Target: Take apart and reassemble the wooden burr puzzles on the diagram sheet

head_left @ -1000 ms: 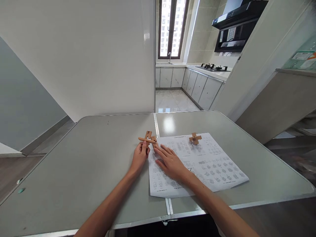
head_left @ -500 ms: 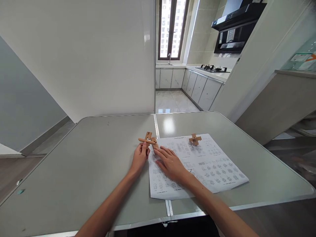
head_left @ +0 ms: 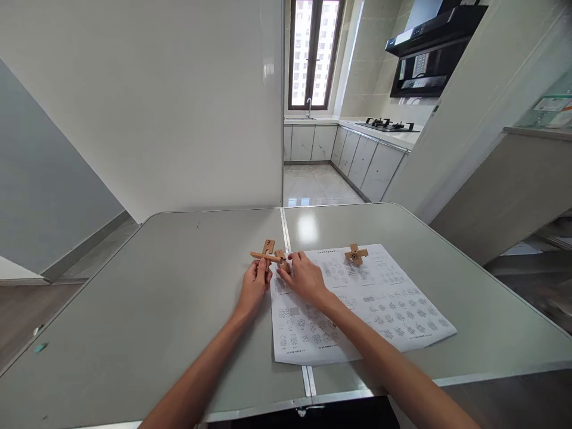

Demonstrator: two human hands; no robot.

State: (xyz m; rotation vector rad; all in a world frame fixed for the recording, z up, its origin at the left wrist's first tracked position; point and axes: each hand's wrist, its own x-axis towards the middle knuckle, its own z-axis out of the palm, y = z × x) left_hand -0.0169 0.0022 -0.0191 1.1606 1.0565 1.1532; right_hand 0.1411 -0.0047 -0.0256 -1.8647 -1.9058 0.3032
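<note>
My left hand (head_left: 256, 285) is closed on a flat wooden puzzle piece (head_left: 269, 245), held upright with a dark mark near its top and a cut-out below. A slim wooden stick (head_left: 259, 255) crosses it, pointing toward the right. Just right of these is a second notched wooden piece (head_left: 280, 255). My right hand (head_left: 307, 277) has its thumb and fingers bent around this piece's right side, partly hiding it. Farther right, a cross-shaped joined set of wooden pieces (head_left: 356, 255) sits on the printed paper sheet (head_left: 393, 310).
The pale folding table (head_left: 156, 322) has a metal seam (head_left: 308, 381) down its middle, partly under the paper. A small green bit (head_left: 41, 347) lies near its left edge. Beyond stand a white wall (head_left: 179, 107) and a kitchen with a stove (head_left: 388, 125).
My right hand has gone from lying fairly flat beside the pieces to bent fingers at the second wooden piece. My left hand keeps its hold. The view has shifted slightly.
</note>
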